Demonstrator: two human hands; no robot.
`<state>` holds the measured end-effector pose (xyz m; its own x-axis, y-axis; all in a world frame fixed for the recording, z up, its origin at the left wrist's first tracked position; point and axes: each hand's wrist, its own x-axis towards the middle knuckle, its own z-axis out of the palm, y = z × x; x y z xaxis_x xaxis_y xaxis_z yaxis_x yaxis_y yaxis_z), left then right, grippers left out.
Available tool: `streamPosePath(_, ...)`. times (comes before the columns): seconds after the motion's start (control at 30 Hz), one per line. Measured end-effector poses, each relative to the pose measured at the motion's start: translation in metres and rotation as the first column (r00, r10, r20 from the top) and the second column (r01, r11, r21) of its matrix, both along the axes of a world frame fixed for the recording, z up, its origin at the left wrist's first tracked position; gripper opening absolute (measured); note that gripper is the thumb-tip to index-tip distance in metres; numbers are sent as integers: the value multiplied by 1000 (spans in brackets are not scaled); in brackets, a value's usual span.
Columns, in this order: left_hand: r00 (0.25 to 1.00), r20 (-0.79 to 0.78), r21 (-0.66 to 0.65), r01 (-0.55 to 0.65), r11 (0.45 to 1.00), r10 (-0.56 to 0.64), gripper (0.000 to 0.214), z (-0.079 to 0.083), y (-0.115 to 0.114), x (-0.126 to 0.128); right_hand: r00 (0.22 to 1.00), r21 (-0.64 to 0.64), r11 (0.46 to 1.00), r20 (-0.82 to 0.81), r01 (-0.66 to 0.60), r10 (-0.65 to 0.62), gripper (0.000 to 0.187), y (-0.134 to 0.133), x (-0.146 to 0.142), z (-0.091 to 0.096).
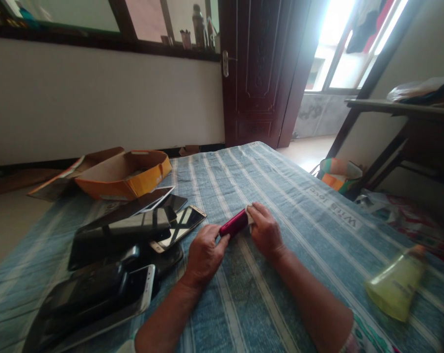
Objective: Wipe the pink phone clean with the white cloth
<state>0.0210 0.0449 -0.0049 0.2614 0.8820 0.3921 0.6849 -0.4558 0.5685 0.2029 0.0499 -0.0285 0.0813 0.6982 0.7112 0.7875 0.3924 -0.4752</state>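
Observation:
Over the striped blue bedspread (222, 181), a slim, shiny magenta device (233, 223) that looks like a mobile phone lies tilted between my hands. My left hand (206, 251) is closed on its near left end, thumb along the lower edge. At the far right end, my right hand (265, 229) pinches a small white cloth or tissue (249, 215) against the device. Left of my left hand lies a gold-framed phone (183, 228) with a reflective screen. A white-edged phone (148, 289) rests nearer to me among several dark devices (85, 289).
An open orange cardboard box (148, 179) stands at the bed's far left. To the right lies a yellowish translucent bottle (394, 284). Beyond the bed are a dark wooden door (260, 73) and, at right, a table (402, 108) holding bagged items.

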Motion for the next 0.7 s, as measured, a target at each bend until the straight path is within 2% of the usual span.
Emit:
streamPosePath(0.13, 997, -47, -35, -56, 998, 54, 15, 3, 5, -1, 987, -48, 999, -161, -8, 0, 44, 5, 2, -1)
streamPosePath(0.3, 988, -119, -47, -104, 994, 98, 11, 6, 6, -1, 956, -100, 993, -292, -65, 33, 30, 4, 1, 6)
streamPosePath(0.37, 982, -147, -41, -126, 991, 118, 11, 6, 7, 0, 943, -134, 988, -331, -82, 33, 29, 3, 0, 8)
streamPosePath(0.5, 970, -185, -27, -166, 986, 158, 12, 5, 8, 0, 949, -164, 983, -314, -80, 25, 27, 4, 1, 4)
streamPosePath(0.7, 957, -239, -34, -178, 983, 165, 17, 6, 7, 1, 971, -126, 986, -223, -113, 83, 30, 5, -2, -5)
